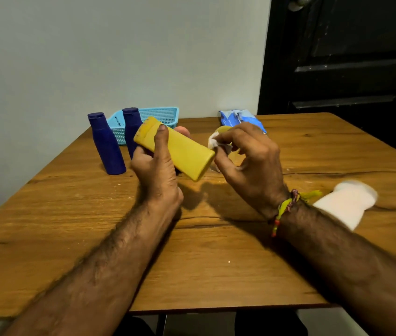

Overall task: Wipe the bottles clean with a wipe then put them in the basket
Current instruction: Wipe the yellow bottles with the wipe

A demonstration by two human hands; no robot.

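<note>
The yellow bottle (180, 151) lies tilted in the left hand (157, 170), fingers wrapped around it above the table (71, 214). The right hand (250, 161) pinches a white wipe (214, 139) at its base. Two blue bottles (106, 144) stand before the basket (165, 115), with a wipes pack (238, 118) behind the right hand.

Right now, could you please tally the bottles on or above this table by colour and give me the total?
Dark blue bottles: 2, standing by the basket: one and another.
Yellow bottles: 2: one held in the left hand, one mostly hidden behind the right hand.
Total: 4
</note>
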